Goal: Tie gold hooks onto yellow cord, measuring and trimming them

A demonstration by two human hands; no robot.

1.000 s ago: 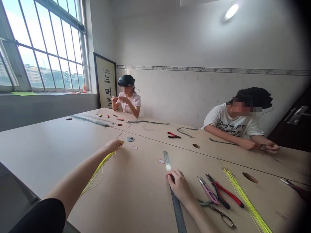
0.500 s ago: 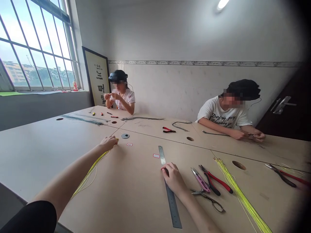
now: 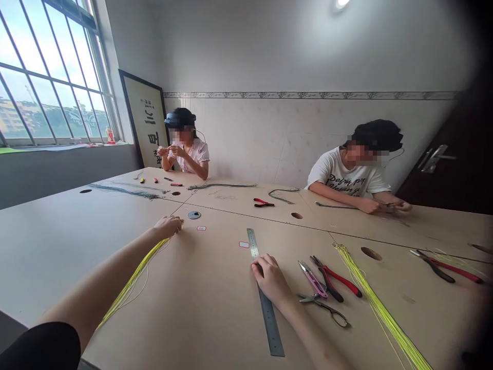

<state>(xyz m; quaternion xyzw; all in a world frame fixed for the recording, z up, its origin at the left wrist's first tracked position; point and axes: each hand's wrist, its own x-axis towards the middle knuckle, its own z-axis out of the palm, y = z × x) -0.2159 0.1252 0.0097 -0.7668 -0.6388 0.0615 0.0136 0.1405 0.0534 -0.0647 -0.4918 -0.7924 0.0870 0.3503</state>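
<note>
My left hand is closed at the far end of a bundle of yellow cords, whose ends poke out past my fingers. The rest of that bundle trails back toward me beside my forearm. My right hand lies over the upper half of a steel ruler, thumb and fingers curled on it; the ruler is flat on the table. Just right of it are pink-handled thread snips, red-and-black pliers and a small pair of scissors.
A second yellow cord bundle lies at the right, with more pliers beyond it. Round holes pierce the table. Two co-workers sit across, near dark cord bundles and another pair of pliers.
The whole view has shifted slightly, so everything appears a little further left and up. Both hands keep their places on the cords and the ruler.
</note>
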